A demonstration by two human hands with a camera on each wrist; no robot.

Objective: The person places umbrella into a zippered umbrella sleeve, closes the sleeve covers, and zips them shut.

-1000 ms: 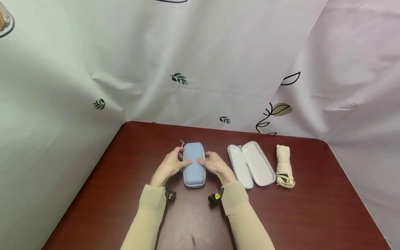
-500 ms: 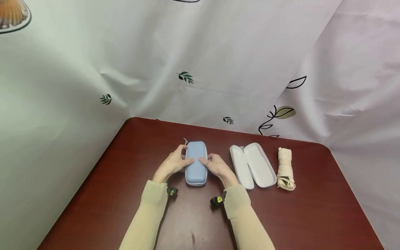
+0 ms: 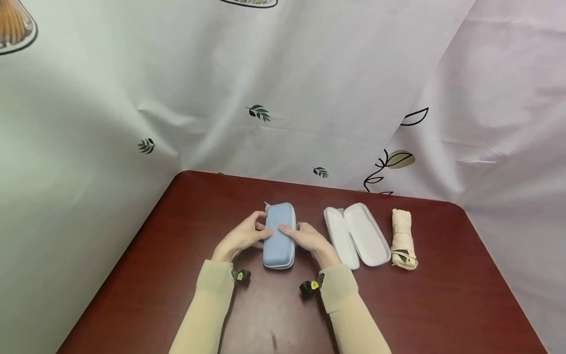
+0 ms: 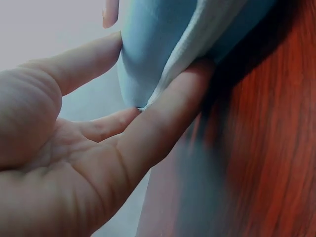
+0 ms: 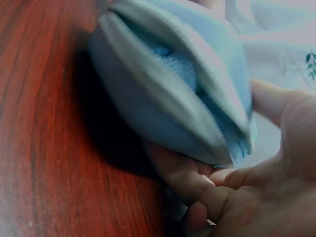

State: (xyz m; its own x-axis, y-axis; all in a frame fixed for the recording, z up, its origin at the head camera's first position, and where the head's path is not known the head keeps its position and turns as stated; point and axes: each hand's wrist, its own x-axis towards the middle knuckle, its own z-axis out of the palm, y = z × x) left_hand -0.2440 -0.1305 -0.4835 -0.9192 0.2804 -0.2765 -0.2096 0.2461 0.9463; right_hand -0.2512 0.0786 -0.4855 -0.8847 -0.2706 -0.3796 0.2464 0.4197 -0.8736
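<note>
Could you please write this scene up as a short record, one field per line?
Left hand: grips one side of the blue case, thumb on top
Right hand: grips the opposite side, thumb on top
Blue case: edge parted on the right; something blue and textured inside, unidentifiable
Open case: white inside, lying right of the blue case
Rolled cream bundle: right of the open case
Table: reddish-brown

A white case (image 3: 368,236) lies open on the reddish-brown table (image 3: 442,295). Just right of it lies a rolled cream bundle (image 3: 402,236). Leaf-printed white sheeting (image 3: 331,98) hangs behind
</note>
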